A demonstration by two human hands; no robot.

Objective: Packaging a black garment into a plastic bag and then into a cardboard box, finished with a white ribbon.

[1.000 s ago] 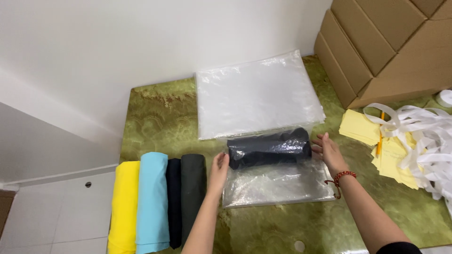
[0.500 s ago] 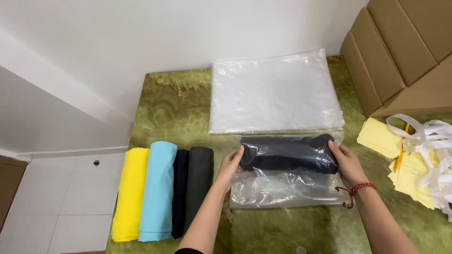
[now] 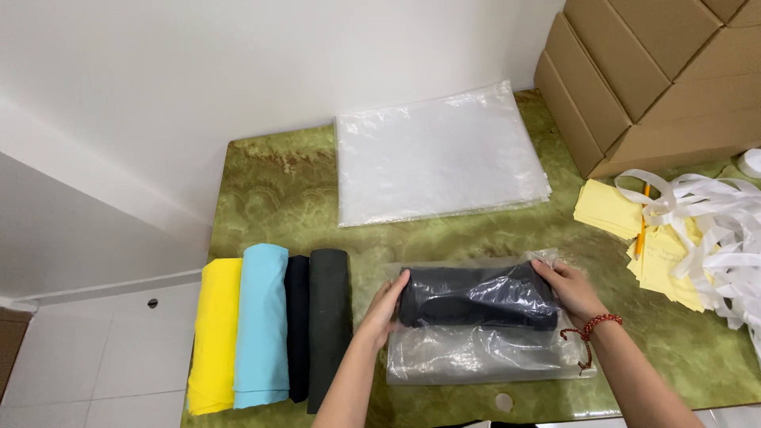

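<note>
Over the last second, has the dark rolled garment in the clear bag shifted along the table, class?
No clear move. The dark rolled garment lies level with the four folded garments, below the stack of clear bags, as before; only the camera shifted.

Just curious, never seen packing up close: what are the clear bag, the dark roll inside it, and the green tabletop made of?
The clear bag looks like thin glossy plastic film: see-through, crinkled, with glare. The dark roll held by the left hand and right hand seems soft knit fabric, matte. The green tabletop looks like polished marble-patterned stone or laminate; it reflects light.
</note>
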